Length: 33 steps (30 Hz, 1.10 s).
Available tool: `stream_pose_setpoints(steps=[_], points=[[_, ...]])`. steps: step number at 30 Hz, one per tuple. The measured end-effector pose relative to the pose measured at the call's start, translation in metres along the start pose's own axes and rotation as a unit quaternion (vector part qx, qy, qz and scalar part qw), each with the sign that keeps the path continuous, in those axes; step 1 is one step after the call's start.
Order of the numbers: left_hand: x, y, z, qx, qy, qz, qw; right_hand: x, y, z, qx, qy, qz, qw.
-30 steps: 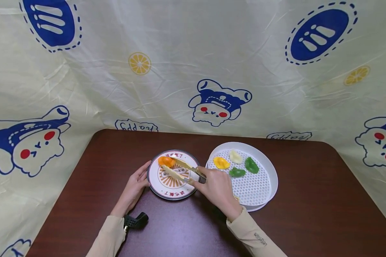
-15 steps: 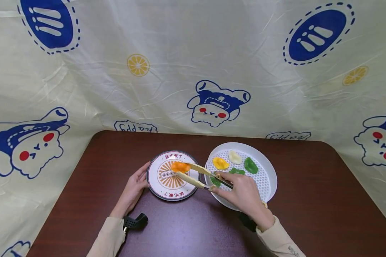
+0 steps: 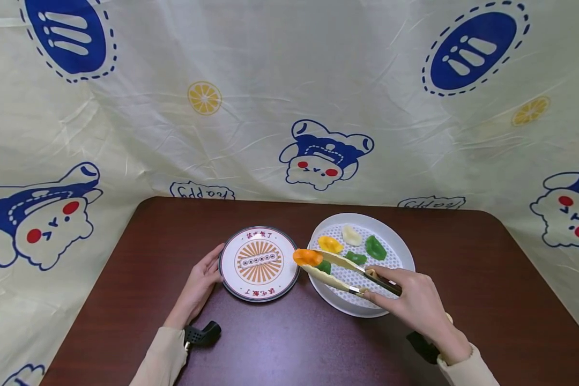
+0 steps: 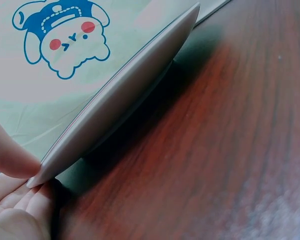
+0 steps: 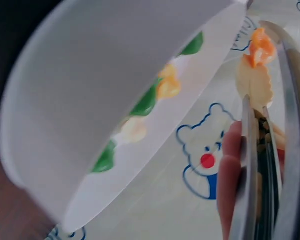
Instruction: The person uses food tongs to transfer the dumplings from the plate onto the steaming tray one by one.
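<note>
My left hand (image 3: 199,284) pinches the left rim of a white plate (image 3: 232,252) with red lettering and an orange sunburst. In the left wrist view, thumb and fingers hold the plate's edge (image 4: 115,90), which is tilted in that view. My right hand (image 3: 412,300) grips tongs (image 3: 340,261) with pale, scalloped tips and metal arms. Between those tips sits an orange dumpling (image 3: 307,257), in the gap between the plate and a round white steamer tray (image 3: 404,252). The right wrist view shows the dumpling (image 5: 262,47) at the tongs' far end.
On the tray's perforated base lie a yellow dumpling (image 3: 330,244), a white one (image 3: 351,236) and several green dumplings (image 3: 376,248), one partly behind the tongs. A brown table (image 3: 173,230) carries everything. Behind it hangs a cartoon-printed sheet (image 3: 251,145).
The tongs with the orange dumpling have moved right, from over the plate to the tray's left edge. The right hand has drawn away rightward; the left hand still holds the plate.
</note>
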State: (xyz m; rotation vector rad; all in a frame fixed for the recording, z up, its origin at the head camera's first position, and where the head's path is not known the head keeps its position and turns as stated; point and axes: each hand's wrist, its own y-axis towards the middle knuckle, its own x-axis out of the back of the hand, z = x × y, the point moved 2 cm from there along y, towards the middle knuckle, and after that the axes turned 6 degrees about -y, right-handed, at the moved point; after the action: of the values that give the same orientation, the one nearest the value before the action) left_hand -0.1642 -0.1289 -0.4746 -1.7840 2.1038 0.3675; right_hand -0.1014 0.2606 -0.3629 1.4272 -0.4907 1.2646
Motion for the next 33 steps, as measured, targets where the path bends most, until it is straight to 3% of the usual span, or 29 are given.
stream_pose_setpoints(steps=[11, 15, 25, 33], points=[[0.001, 0.001, 0.000, 0.003, -0.001, -0.004, 1.0000, 0.010, -0.023, -0.027, -0.003, -0.020, -0.030, 0.9994], [0.000, 0.001, 0.000, -0.002, 0.001, -0.004, 1.0000, 0.014, -0.030, -0.039, -0.017, -0.028, -0.023, 0.9992], [0.002, 0.002, 0.002, 0.007, 0.001, -0.011, 0.9999, 0.025, -0.035, -0.076, -0.055, -0.043, 0.068, 0.9952], [0.001, 0.002, 0.002, 0.006, 0.005, -0.011, 0.9999, 0.035, -0.027, -0.091, -0.040, -0.061, 0.116, 0.9905]])
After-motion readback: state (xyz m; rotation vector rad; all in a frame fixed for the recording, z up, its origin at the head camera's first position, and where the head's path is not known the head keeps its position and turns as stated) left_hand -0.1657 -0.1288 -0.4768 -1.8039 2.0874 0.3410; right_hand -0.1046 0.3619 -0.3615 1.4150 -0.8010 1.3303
